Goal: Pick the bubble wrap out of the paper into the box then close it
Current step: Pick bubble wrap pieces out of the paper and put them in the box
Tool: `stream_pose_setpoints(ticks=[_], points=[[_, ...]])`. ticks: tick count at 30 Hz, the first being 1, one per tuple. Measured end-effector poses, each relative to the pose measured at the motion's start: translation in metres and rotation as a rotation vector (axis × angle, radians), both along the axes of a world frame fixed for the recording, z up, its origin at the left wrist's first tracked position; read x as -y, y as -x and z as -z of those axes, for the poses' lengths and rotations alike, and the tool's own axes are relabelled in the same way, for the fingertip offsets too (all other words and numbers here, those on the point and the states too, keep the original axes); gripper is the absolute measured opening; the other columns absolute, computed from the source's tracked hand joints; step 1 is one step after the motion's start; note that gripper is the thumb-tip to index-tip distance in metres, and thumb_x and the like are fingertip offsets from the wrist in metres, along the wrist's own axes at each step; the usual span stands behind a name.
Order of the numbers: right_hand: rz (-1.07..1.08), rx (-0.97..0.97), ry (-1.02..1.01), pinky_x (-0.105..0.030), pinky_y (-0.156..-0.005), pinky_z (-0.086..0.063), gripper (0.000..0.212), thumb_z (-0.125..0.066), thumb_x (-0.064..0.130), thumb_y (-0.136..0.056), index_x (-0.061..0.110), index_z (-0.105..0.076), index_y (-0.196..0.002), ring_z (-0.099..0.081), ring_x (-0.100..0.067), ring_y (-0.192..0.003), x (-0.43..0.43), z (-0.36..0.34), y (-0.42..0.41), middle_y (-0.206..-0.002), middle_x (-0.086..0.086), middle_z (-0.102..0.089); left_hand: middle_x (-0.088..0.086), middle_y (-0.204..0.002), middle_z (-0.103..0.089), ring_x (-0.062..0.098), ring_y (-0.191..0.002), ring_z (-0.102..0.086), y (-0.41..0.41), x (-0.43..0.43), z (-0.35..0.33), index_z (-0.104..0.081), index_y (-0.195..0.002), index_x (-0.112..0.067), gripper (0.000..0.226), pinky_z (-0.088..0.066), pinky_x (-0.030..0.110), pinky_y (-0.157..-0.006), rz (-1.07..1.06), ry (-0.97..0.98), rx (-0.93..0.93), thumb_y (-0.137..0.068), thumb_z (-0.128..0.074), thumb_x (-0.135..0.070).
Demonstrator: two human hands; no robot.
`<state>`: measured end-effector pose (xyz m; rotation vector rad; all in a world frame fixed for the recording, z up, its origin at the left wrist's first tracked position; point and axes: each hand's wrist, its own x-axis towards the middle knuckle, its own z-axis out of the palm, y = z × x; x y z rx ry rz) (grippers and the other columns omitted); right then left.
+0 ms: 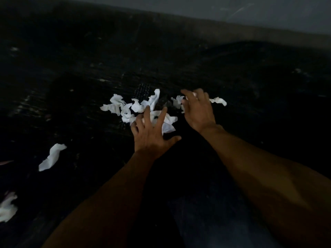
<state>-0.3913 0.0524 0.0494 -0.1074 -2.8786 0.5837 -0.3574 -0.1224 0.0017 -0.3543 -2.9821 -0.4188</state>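
Reaching with both hands into crumpled white paper (136, 108) on a dark counter (71, 68).
Left hand (152, 135) is resting on the pile, grip spread; right hand (198, 110) is hovering just right of it, fingers loosely spread. Dark bubble wrap (142, 91) is showing at the pile's far edge. One stray scrap (52, 157) is lying well left.

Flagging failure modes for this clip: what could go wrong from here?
1. The scene is very dark; the bubble wrap barely shows among the white paper scraps, so a hand may grab paper instead.
2. Both the left hand and right hand are spread over the pile; raking could scatter more scraps like the stray piece.
3. No box is visible, so placement may need a blind reach.
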Motion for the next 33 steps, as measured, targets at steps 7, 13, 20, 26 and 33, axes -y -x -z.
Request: stream_pose_setpoints(ticks=[7,13,20,26,33], points=[[-0.043,0.145,0.006,-0.045,-0.100,-0.036,0.041,-0.053,0.053,-0.087,0.028,-0.059,-0.119,-0.038,-0.034,-0.116,0.013,0.060,0.030,-0.134,-0.011,-0.042,0.015,-0.115,-0.057,0.034,-0.118,-0.045,0.028,0.004,0.042,-0.059,-0.108,-0.012,0.039,-0.030,0.044,-0.108,0.178,-0.146,-0.177,-0.091,-0.056,-0.046],[0.048,0.024,0.239,-0.036,-0.084,-0.045,0.016,-0.068,0.005,-0.070,0.011,-0.053,-0.070,-0.051,-0.034,-0.097,0.021,0.049,0.022,-0.106,-0.015,-0.056,0.011,-0.067,-0.052,0.031,-0.066,-0.051,0.025,0.008,0.033,-0.048,-0.063,-0.009,0.021,-0.045,0.039,-0.063,0.087,-0.361,-0.198,-0.076,-0.056,-0.023],[0.183,-0.078,0.254,-0.028,-0.077,-0.045,0.018,-0.063,0.002,-0.078,0.014,-0.061,-0.092,-0.059,-0.023,-0.091,0.005,0.026,-0.008,-0.100,-0.009,-0.059,0.003,-0.084,-0.055,0.022,-0.073,-0.058,0.021,0.012,-0.028,-0.049,-0.088,-0.013,0.024,-0.051,0.037,-0.064,-0.111,-0.760,-0.059,-0.072,-0.064,-0.020],[0.274,-0.114,0.151,-0.024,-0.080,-0.045,0.007,-0.065,0.005,-0.081,0.009,-0.069,-0.085,-0.060,-0.023,-0.093,-0.032,0.007,-0.006,-0.109,-0.012,-0.059,0.008,-0.118,-0.051,0.012,-0.099,-0.050,0.042,0.005,-0.058,-0.046,-0.127,-0.010,0.056,-0.036,0.018,-0.081,-0.109,-0.632,-0.108,-0.074,-0.061,-0.018],[0.295,-0.064,0.074,-0.036,-0.100,-0.042,0.017,-0.058,0.004,-0.083,0.006,-0.068,-0.097,-0.052,-0.033,-0.119,-0.058,0.028,0.021,-0.134,-0.019,-0.051,0.018,-0.142,-0.044,0.041,-0.125,-0.042,0.042,0.006,0.000,-0.057,-0.127,-0.018,0.054,-0.036,0.056,-0.103,0.008,-0.273,0.059,-0.080,-0.045,-0.039]])
